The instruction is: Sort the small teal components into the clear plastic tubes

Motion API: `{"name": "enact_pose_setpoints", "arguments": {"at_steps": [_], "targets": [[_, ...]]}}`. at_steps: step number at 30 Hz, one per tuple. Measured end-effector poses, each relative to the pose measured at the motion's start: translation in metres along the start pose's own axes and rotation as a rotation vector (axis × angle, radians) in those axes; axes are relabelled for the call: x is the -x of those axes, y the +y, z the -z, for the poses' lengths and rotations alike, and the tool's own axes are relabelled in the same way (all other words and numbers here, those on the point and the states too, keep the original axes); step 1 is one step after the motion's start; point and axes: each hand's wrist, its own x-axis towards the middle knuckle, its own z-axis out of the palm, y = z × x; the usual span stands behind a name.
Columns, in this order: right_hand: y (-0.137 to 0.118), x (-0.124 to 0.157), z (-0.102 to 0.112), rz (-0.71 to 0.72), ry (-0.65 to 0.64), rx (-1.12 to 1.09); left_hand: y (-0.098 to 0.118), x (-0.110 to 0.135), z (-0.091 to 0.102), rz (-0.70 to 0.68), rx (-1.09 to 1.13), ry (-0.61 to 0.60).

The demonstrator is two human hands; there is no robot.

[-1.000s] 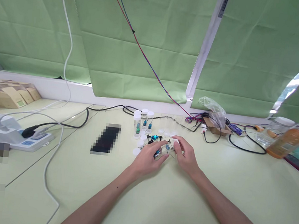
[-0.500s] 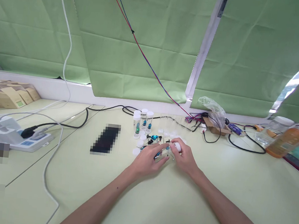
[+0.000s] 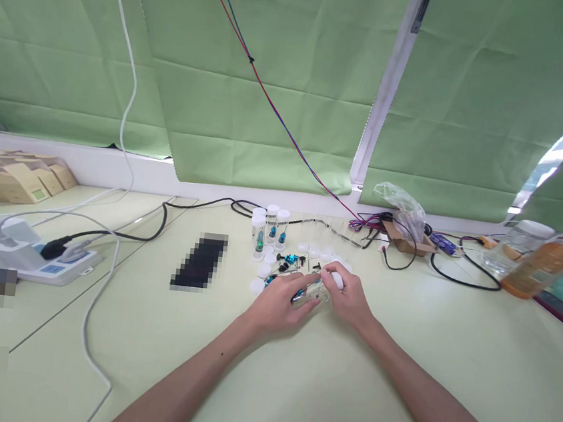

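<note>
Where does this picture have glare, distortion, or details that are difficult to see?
Head view: daylight glares white between the green fabric blinds at far right; same view: coarse pixel blocks cover the black rectangular object; same view: the orange translucent bottle leans outward, perhaps from wide-lens stretch; same view: the clear tube between the left hand and right hand is hard to make out.

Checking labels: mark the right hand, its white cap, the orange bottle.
Right hand (image 3: 351,299), head view, back of hand.
White cap (image 3: 337,279), head view, visible side.
Orange bottle (image 3: 541,269), head view, body.
</note>
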Motion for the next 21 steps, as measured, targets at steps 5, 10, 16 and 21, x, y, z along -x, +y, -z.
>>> {"name": "enact_pose_setpoints", "arguments": {"at_steps": [5,10,16,21], "targets": [[-0.002,0.0,0.0008,0.012,0.004,0.0,0.0,0.0001,-0.0001,0.002,0.008,-0.013],[-0.0026,0.0001,0.0012,0.004,0.007,-0.006,0.0006,0.0,0.0006,0.004,0.012,-0.013],[-0.0009,-0.0006,0.0,-0.013,0.01,0.009,0.001,-0.0003,0.0005,0.004,0.035,-0.007],[-0.0003,0.0001,-0.0003,-0.022,0.006,0.014,0.0001,0.0002,-0.0005,0.004,0.022,-0.019]]}}
